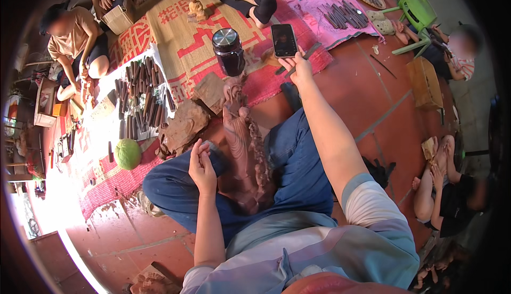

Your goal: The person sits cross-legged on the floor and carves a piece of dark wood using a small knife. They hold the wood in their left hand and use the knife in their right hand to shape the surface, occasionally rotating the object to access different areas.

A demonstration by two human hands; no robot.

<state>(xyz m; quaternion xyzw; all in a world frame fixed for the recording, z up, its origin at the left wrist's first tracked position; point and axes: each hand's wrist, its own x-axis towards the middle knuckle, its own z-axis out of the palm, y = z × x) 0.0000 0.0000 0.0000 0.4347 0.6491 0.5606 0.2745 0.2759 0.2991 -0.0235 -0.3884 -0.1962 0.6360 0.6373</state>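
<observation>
Viewing the phone point(283, 39) seems our step in hand and calls next for a steady hold: beyond and right of the statue point(242, 147) between our legs point(298, 145), our right hand point(299, 68) pinches its lower end, seemingly with a dark tool point(313, 51), while left of the statue our left hand point(203, 170) curls loosely, apparently empty.

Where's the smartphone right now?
In the head view, the smartphone is in the upper part, slightly right of centre, held in the right hand, just right of the black flask.
</observation>
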